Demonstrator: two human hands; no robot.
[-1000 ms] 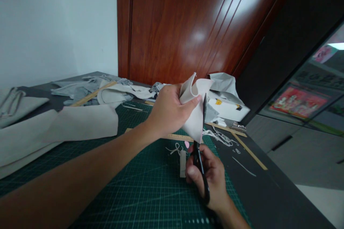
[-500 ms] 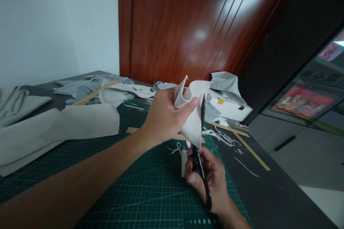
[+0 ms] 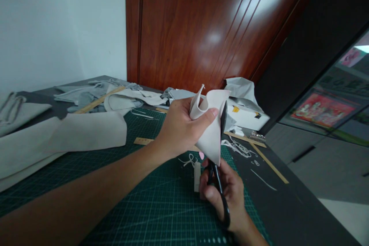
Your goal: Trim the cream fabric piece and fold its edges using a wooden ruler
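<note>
Head view: left hand (image 3: 186, 127) pinched pale fabric (image 3: 210, 138) above the table (image 3: 291, 215), toward its right edge; right hand (image 3: 232, 190) clasped scissors (image 3: 224, 118), blade lying along the fabric's side. Cutting appeared under way; remaining length could not be judged.

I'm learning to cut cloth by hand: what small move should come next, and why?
Probably a gentle squeeze of the scissors with the right hand: a blade shows along the right edge of the curled cloth, which the left hand pinches.
</note>
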